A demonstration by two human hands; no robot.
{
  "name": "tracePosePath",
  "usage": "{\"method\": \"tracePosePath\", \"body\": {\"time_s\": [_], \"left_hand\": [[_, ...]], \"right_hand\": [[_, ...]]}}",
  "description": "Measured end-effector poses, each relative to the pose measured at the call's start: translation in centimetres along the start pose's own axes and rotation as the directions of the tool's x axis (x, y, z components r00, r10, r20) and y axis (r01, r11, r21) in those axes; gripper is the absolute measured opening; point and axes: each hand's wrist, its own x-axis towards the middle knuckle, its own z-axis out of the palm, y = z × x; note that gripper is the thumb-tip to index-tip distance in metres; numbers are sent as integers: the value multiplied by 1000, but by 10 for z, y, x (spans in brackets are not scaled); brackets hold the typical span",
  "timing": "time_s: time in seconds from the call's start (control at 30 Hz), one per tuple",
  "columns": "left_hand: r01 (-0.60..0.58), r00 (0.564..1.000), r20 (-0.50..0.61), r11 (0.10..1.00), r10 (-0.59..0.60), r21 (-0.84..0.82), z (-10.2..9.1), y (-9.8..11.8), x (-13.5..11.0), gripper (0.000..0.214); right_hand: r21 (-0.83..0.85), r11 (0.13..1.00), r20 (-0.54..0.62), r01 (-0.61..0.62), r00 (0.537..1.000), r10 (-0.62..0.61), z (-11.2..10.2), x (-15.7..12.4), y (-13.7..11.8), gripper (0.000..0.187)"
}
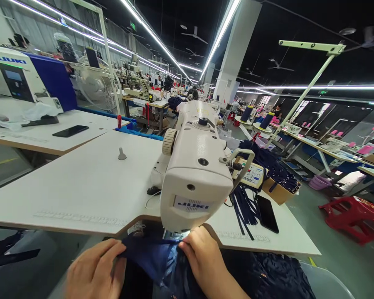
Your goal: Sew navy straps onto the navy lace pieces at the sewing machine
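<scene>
A cream JUKI sewing machine (195,166) stands on a white table (90,182), its head facing me. Dark navy fabric (152,259) lies under the machine's needle end at the table's front edge. My left hand (95,270) grips the fabric's left side with curled fingers. My right hand (205,259) presses and pinches the fabric just below the machine head. The needle itself is hidden behind the machine and my hands.
A black phone (267,213) and navy strips (244,205) lie right of the machine, by a control panel (251,174) and a cardboard box (279,192) of navy pieces. Another phone (70,131) rests on the left table. A red stool (355,216) stands at right.
</scene>
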Motion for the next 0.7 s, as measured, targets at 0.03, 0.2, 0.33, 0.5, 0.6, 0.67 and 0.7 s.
{"method": "tracePosePath", "body": {"time_s": [0.03,0.2,0.33,0.5,0.6,0.67,0.7], "left_hand": [[-88,995,37,996,89,-13,1,3,3,20],[-582,762,198,786,617,-210,1,37,21,47],[-591,742,265,788,615,-175,0,52,23,51],[-352,898,205,916,388,-194,5,61,15,44],[-253,950,132,946,282,-203,9,65,11,43],[-227,957,133,952,257,-204,11,65,11,44],[-216,958,144,955,247,-203,11,65,10,45]], "right_hand": [[-128,990,-48,61,997,-68,9,2,-1,32],[-100,994,-132,-46,991,33,27,-5,1,21],[450,831,86,-328,942,325,20,-11,6,14],[524,765,105,-375,919,379,16,-4,17,9],[426,832,72,-354,930,359,16,3,19,3],[365,865,39,-344,934,355,16,7,17,2],[345,873,26,-344,934,357,17,9,16,3]]}}
